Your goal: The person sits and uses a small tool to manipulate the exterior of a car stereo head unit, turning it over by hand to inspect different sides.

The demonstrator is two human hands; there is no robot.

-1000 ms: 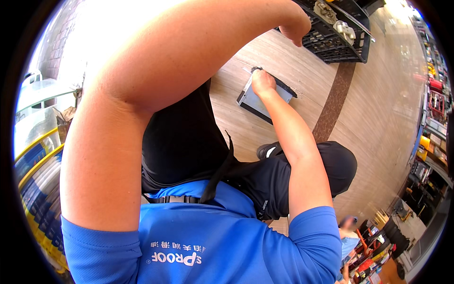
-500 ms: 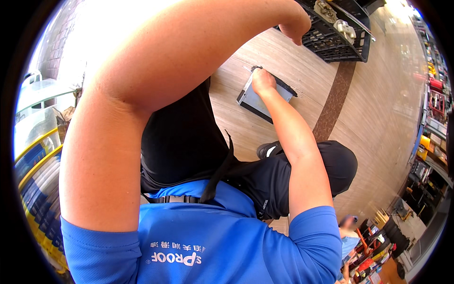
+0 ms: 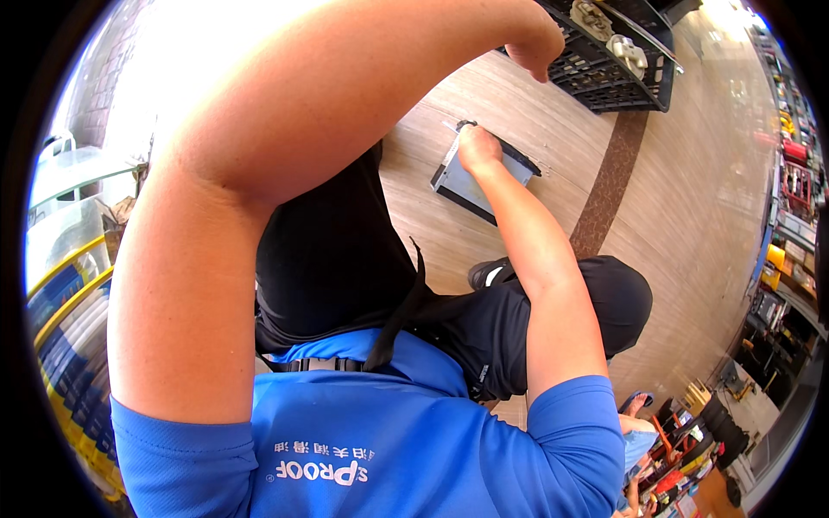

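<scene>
My right hand [image 3: 477, 148] reaches down to a flat grey metal box [image 3: 471, 183] with a black front, lying on the wooden floor. Its fingers curl over the box's far edge. My left arm fills the upper middle of the view. My left hand [image 3: 537, 47] is curled at the near corner of a black plastic crate [image 3: 604, 73]. I cannot make out whether it grips the rim. I am crouched, with a blue shirt and black trousers below.
The crate holds several pale metal parts [image 3: 623, 50]. A dark brown stripe [image 3: 609, 186] crosses the floor. Shelves of goods [image 3: 790, 198] line the right side. Yellow and blue stacked items [image 3: 60, 345] and clear containers [image 3: 60, 173] stand at the left.
My left hand has lifted slightly toward the crate's corner. My right hand stays on the grey box.
</scene>
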